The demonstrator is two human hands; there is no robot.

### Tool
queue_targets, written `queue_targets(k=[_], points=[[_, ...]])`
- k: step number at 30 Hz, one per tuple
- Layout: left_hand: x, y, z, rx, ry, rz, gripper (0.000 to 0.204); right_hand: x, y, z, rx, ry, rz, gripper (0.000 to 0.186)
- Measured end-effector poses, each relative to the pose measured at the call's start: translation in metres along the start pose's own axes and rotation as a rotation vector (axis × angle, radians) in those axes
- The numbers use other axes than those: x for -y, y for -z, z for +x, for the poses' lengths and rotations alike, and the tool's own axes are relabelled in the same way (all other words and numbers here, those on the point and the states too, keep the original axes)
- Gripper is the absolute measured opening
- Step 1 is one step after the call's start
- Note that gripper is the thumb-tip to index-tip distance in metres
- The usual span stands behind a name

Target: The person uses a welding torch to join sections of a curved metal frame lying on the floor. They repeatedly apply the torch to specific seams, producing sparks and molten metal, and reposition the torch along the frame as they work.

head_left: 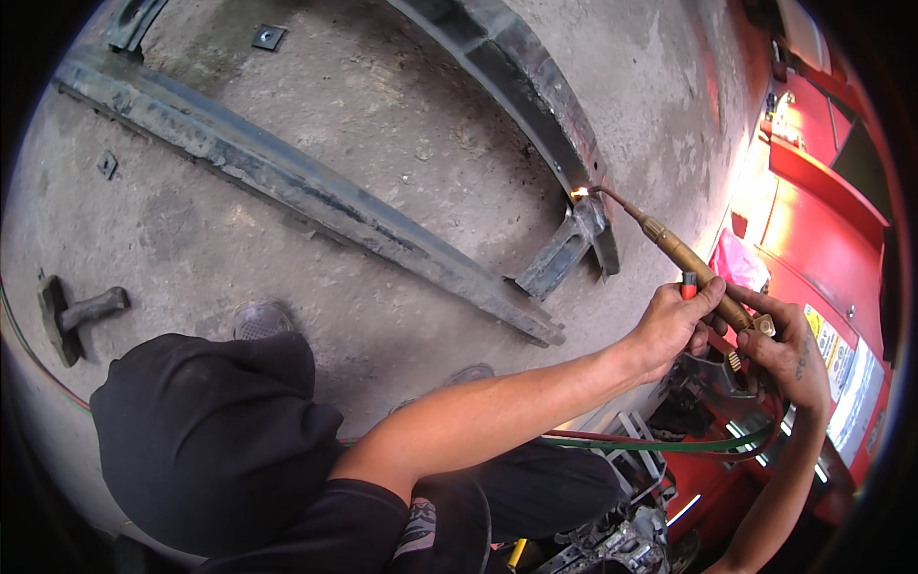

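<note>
A brass gas torch [681, 251] reaches up and left from my two hands. Its thin bent tip shows a small bright flame [579, 193] at the joint of a curved dark metal beam [531, 91] and a short bracket [557, 256]. My left hand [677, 325] is closed, with what looks like a red lighter [688, 285] with a dark cap sticking up from it; its thumb lies against the torch body. Around the torch's rear end, by the valve knobs, my right hand [792, 352] is closed, some of its fingers hidden.
A long straight metal rail [287, 182] crosses the concrete floor. A hammer [78, 314] lies at the left, with small square plates [270, 37] farther off. Green and red hoses [660, 445] run below my hands. At right stand red panels [822, 206]; metal parts [631, 540] lie near my knee.
</note>
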State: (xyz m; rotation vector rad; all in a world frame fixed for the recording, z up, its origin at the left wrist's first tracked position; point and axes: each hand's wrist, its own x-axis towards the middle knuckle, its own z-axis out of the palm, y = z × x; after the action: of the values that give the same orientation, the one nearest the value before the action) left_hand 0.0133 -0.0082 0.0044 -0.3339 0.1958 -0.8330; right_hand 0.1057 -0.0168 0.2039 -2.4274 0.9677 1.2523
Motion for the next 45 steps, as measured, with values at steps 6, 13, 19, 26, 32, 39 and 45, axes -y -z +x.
queue_targets(k=[6,13,19,26,32,39,45], points=[[0.001,0.001,0.002,0.008,-0.009,-0.014,0.052,-0.016,0.002,0.006,-0.036,0.068,0.004,0.063],[0.002,-0.004,0.003,-0.042,-0.041,-0.064,0.045,-0.012,0.003,0.004,-0.007,0.042,0.012,0.063],[0.000,0.000,0.000,0.007,-0.001,-0.014,0.047,-0.015,0.002,0.004,-0.011,0.043,0.025,0.063],[0.001,0.001,0.000,0.015,0.005,-0.019,0.046,-0.013,-0.002,0.003,-0.022,0.058,-0.004,0.064],[0.000,0.002,-0.001,0.025,0.006,-0.010,0.047,-0.017,-0.003,0.005,-0.037,0.070,-0.036,0.064],[0.001,0.003,0.000,0.033,0.005,-0.012,0.047,-0.017,-0.004,0.004,-0.052,0.070,-0.026,0.063],[-0.001,0.002,-0.001,0.022,0.008,-0.006,0.048,-0.019,-0.004,0.006,-0.046,0.081,-0.013,0.062]])
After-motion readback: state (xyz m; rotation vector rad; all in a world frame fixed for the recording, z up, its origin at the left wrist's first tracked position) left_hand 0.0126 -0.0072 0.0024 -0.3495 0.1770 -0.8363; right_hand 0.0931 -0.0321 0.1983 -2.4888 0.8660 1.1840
